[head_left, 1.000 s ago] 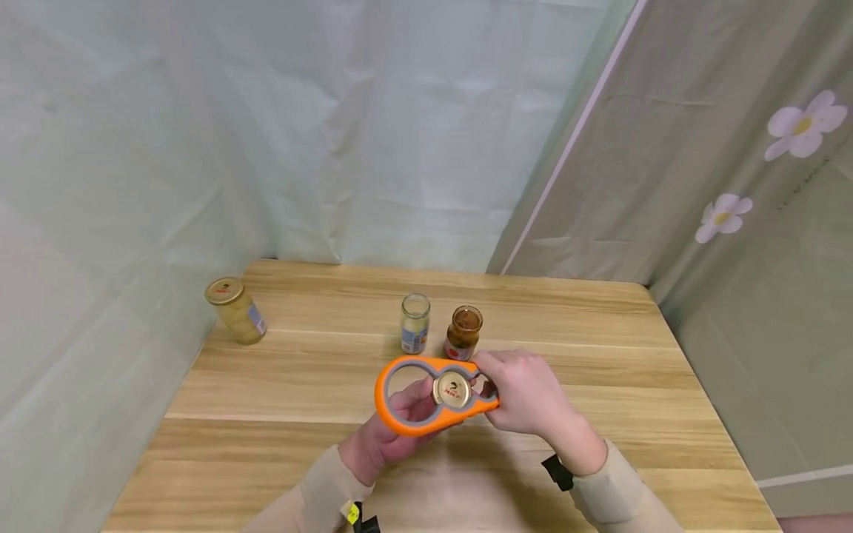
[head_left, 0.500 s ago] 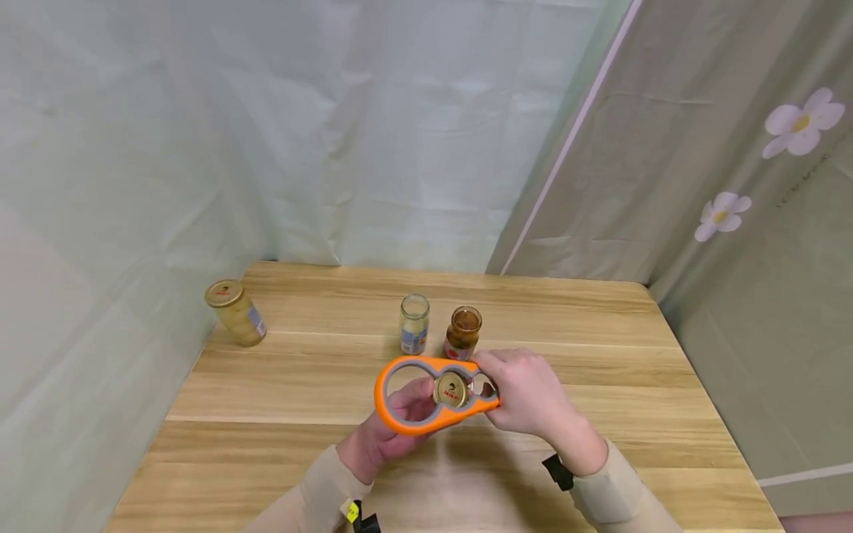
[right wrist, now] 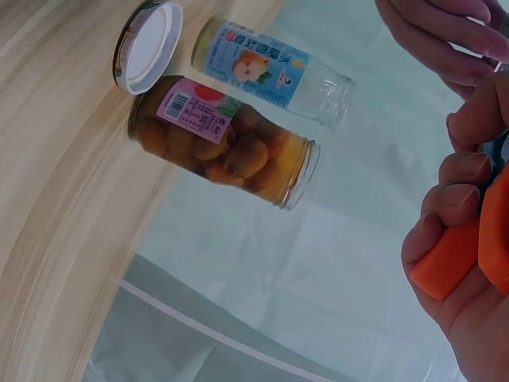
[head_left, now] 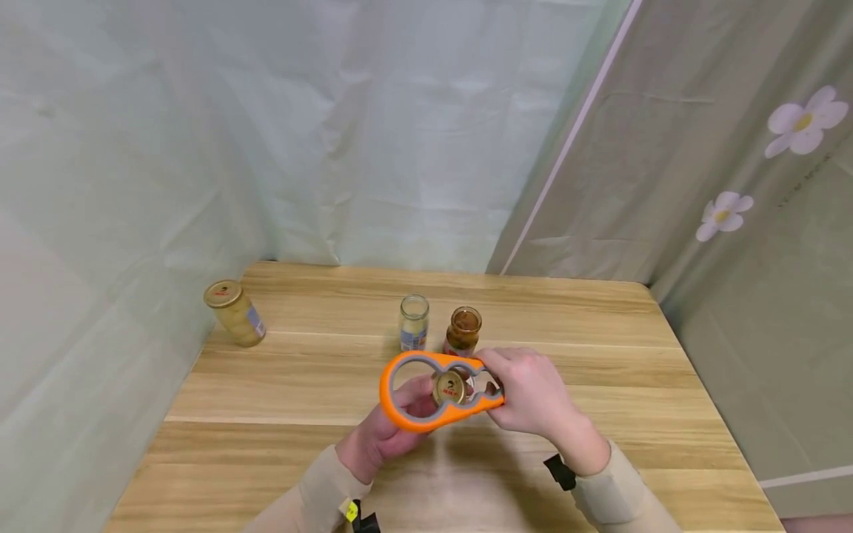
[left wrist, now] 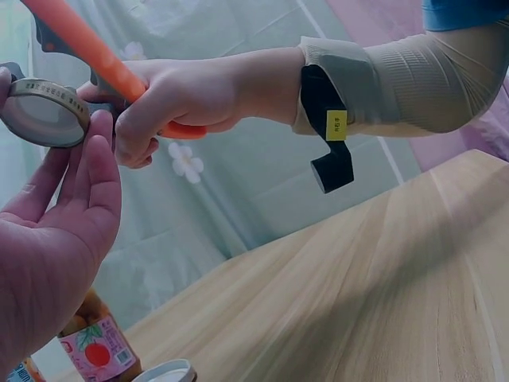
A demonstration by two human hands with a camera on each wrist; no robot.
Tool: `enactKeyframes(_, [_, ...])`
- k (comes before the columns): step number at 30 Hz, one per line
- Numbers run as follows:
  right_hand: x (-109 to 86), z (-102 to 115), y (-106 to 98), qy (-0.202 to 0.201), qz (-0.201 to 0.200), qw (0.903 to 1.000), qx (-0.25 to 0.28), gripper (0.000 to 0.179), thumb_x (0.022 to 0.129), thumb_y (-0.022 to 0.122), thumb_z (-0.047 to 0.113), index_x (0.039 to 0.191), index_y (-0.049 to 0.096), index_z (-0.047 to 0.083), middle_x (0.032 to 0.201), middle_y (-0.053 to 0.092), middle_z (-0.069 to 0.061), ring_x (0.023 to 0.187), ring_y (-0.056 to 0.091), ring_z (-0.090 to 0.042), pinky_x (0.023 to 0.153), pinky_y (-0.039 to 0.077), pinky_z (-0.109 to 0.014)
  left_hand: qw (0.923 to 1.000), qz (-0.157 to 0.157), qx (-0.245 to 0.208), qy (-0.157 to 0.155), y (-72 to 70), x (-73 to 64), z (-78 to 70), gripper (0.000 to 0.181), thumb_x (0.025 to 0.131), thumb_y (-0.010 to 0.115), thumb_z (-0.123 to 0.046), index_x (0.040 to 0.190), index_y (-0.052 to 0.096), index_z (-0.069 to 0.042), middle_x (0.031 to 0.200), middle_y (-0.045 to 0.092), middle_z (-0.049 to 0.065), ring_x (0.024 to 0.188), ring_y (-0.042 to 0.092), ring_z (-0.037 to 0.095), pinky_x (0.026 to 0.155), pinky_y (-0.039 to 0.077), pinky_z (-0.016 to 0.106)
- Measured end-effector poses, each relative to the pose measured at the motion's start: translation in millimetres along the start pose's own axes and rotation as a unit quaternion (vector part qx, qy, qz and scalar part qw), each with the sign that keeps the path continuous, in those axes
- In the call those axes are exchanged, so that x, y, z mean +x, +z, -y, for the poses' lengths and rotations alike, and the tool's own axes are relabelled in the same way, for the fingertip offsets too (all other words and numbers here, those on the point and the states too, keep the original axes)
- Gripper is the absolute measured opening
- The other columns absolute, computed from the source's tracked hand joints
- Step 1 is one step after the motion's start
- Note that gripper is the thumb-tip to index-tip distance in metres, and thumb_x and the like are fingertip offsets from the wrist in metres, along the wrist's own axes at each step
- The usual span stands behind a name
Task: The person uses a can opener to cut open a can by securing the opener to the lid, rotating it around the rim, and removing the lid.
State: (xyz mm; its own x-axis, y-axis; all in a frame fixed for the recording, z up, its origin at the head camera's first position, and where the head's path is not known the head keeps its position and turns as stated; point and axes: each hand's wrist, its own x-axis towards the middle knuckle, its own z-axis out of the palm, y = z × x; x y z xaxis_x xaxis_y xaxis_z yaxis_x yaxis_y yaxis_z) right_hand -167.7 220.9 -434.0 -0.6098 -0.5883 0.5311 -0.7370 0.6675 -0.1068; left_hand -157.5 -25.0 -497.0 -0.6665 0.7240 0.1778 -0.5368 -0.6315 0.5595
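Note:
My left hand [head_left: 383, 437] pinches a gold jar lid [head_left: 449, 388] by its rim, with the thumb on one side and fingers on the other. In the left wrist view, no jar is under the lid [left wrist: 48, 118] and its pale underside shows. An orange jar opener [head_left: 416, 425] with grey inner edges is above the left hand, and the lid shows through its middle opening. My right hand [head_left: 533, 389] grips the opener's handle end, fingers curled round it. Behind the opener stand an uncapped jar of brown fruit [head_left: 463, 330] and an uncapped blue-labelled jar [head_left: 415, 324].
A capped jar of pale fruit [head_left: 236, 312] stands at the table's far left. In the right wrist view, another lid [right wrist: 151, 46] lies by the foot of the brown-fruit jar. Pale curtains [head_left: 400, 148] hang behind the wooden table [head_left: 266, 459].
The opener has shifted slightly up and to the right with my right hand. The lid has tilted a little and sits less centred in the opening. The standing jars have stayed put.

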Motion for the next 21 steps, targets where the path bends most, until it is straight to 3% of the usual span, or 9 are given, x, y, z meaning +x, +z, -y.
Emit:
enactKeyframes(5, [0.0, -0.6, -1.6, 0.003, 0.002, 1.0000, -0.001, 0.039, 0.062, 0.068, 0.011, 0.100, 0.066, 0.020, 0.070, 0.040, 0.017, 0.060, 0.041, -0.005, 0.054, 0.038, -0.027, 0.9992, 0.027, -0.028, -0.006, -2.1, 0.0, 1.4, 0.032, 0.114, 0.050, -0.017, 0.140, 0.068, -0.008, 0.138, 0.070, 0.007, 0.125, 0.063, 0.015, 0.108, 0.047, 0.025])
enactKeyframes(14, [-0.4, -2.2, -1.0, 0.006, -0.003, 1.0000, 0.002, 0.037, 0.063, 0.068, 0.011, 0.098, 0.065, 0.020, 0.069, 0.041, 0.017, 0.059, 0.041, -0.005, 0.054, 0.037, -0.027, 0.9999, -0.007, -0.005, -0.008, -1.0, -1.3, -2.4, 0.028, 0.108, 0.067, -0.020, 0.134, 0.068, -0.010, 0.131, 0.072, 0.003, 0.116, 0.066, 0.013, 0.104, 0.050, 0.025])
enactKeyframes(21, [-2.9, -2.4, -0.8, 0.029, -0.006, 0.9995, 0.006, 0.040, 0.061, 0.071, 0.008, 0.100, 0.066, 0.019, 0.068, 0.044, 0.017, 0.058, 0.041, -0.003, 0.052, 0.036, -0.024, 0.9984, -0.035, 0.044, -0.001, -3.9, -0.1, -4.3, 0.032, 0.110, 0.059, -0.014, 0.141, 0.064, -0.006, 0.136, 0.069, 0.007, 0.123, 0.065, 0.018, 0.108, 0.049, 0.029])
